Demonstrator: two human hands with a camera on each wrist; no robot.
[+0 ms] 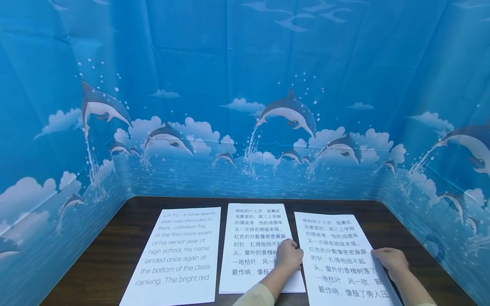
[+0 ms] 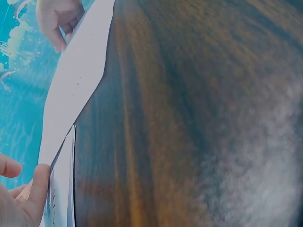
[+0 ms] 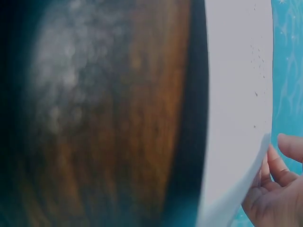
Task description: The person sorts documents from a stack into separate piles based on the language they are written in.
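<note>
A printed sheet of paper point(image 1: 333, 255) with Chinese text stands at the right, its lower part bent and raised off the table. My right hand point(image 1: 392, 259) pinches its right edge, with fingers point(image 3: 279, 168) seen against the paper in the right wrist view. Its left edge meets my left hand point(image 1: 289, 255), whose fingers are curled there, over the right side of the middle stack of paper point(image 1: 252, 229). In the left wrist view a left fingertip point(image 2: 41, 172) lies on the raised sheet, beside the stack's edge; how firmly it grips is partly hidden.
An English-printed sheet point(image 1: 178, 255) lies at the left on the dark wooden table point(image 1: 103, 250). Behind and at both sides hangs a blue curtain point(image 1: 214, 63) patterned with dolphins, close to the table's edges.
</note>
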